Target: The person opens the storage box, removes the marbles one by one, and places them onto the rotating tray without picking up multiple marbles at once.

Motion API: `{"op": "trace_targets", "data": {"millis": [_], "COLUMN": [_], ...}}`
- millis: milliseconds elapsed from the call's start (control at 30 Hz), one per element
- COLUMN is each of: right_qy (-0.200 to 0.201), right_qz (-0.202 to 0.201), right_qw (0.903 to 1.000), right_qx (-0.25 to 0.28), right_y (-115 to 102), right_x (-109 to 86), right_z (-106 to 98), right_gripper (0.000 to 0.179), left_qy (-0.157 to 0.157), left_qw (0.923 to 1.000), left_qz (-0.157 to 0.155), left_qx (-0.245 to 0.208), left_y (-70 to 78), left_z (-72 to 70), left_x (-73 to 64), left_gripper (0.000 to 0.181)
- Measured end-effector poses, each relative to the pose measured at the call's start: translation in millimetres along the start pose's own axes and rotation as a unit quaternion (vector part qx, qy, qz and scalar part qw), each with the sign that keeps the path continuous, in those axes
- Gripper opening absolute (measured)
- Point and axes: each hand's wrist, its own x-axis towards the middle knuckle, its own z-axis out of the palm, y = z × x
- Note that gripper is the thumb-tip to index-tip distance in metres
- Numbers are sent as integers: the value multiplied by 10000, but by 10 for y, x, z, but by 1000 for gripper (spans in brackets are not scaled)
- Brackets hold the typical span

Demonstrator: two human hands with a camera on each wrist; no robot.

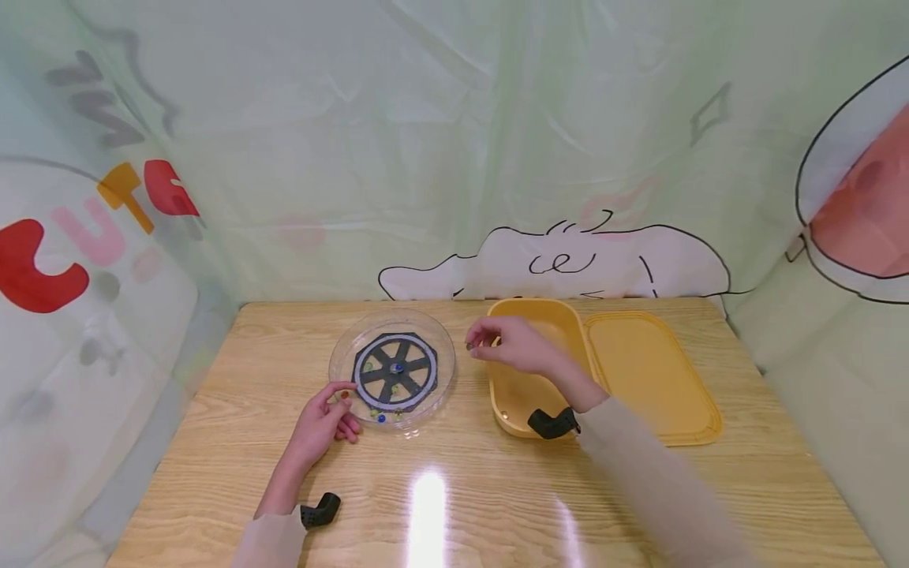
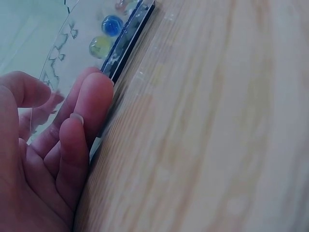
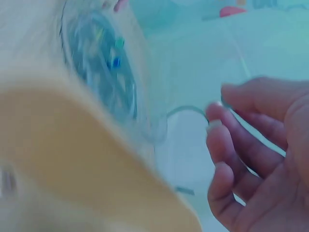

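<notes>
A round clear dish (image 1: 446, 394) stands on the table, with a black and white wheel-like pattern (image 1: 369, 398) showing at its bottom. Inside it lie several glass marbles, among them a blue marble (image 2: 112, 25) and a yellow-green marble (image 2: 100, 47). At the dish's near left rim my left hand (image 1: 321, 422) grips the edge, fingers curled; a red marble (image 1: 345, 394) shows by the thumb and index finger. My right hand (image 1: 517, 345) is over the left side of a yellow box (image 1: 497, 426), pinching a small dark marble (image 1: 469, 345) between thumb and fingertips.
One pale marble (image 1: 505, 415) sits in the near left corner of the box. A flat yellow lid (image 1: 649, 371) lies right of it. Behind the wooden table (image 1: 440, 521) hangs a printed curtain (image 1: 426, 158). Black wrist devices (image 1: 552, 424) are on both arms.
</notes>
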Motion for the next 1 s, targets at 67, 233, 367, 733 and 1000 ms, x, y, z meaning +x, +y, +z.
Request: {"op": "trace_targets", "data": {"millis": [67,233,367,733,1000], "right_qy": [206,551,852,1369,1207], "right_qz": [33,208,419,833,1107], "right_qw": [9996,9964,9913,9801,9794], "right_qx": [166,604,910,1175,1181], "right_y": [-54,-202,-302,-327,-295], "right_x": [48,120,146,213,214], "right_z": [108,376,582,974,891], "right_gripper": [12,12,15,19,18], "left_qy": [53,64,20,-97,-89], "left_qw": [10000,10000,10000,9999,10000], "left_qz": [2,34,-1,-60,-27], "left_qx": [69,47,-42,92,-9], "left_y": [-6,-32,-42,189,102], "left_z": [0,-1,-5,6,-12], "left_x": [-6,-1,6,-81,-33], "left_gripper": [28,27,28,30,31]}}
